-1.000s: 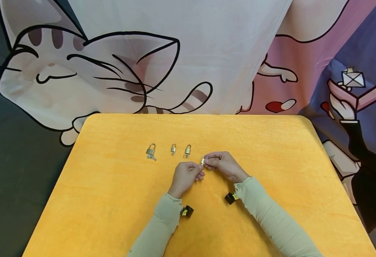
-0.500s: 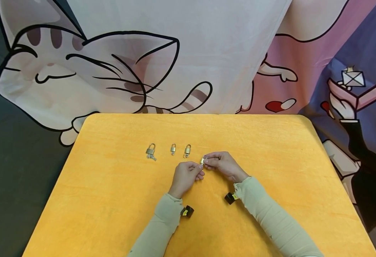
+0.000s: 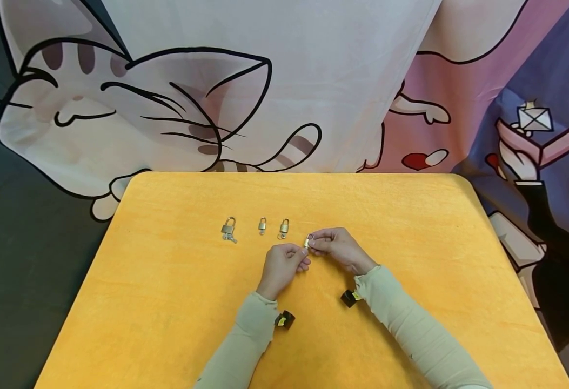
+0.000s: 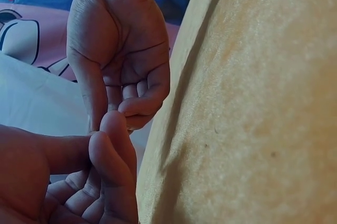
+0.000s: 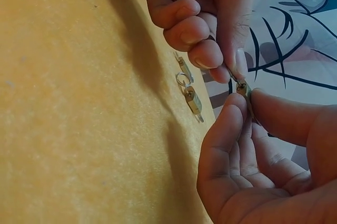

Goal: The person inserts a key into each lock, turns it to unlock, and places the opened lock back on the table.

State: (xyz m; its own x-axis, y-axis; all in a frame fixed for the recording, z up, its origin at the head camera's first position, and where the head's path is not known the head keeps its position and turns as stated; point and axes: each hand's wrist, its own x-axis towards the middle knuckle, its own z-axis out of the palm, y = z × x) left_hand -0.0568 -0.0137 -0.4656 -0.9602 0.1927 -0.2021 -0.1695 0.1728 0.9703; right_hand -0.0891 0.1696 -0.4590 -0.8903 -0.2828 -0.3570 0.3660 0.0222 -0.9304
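Note:
Thumb and fingers of my right hand (image 3: 340, 249) pinch a small brass padlock (image 5: 244, 90), held a little above the table. From the other side my left hand (image 3: 281, 267) pinches a thin key (image 5: 235, 79) at the padlock's keyhole end. Most of the key is covered by the left fingertips, and how deep it sits is too small to tell. In the left wrist view the fingertips of both hands meet and hide nearly all of the padlock. To the left of the hands, three padlocks lie in a row: a larger one (image 3: 228, 229), a small one (image 3: 262, 226) and a medium one (image 3: 283, 227).
The larger padlock has keys attached, and the medium one has a key ring (image 5: 184, 79). All lie on a yellow table (image 3: 167, 302), whose far edge meets a cartoon-printed curtain (image 3: 352, 108). A small black camera sits at each wrist.
Both hands have shifted up only very slightly and keep their pinch on the padlock and key. The padlocks on the table have not moved.

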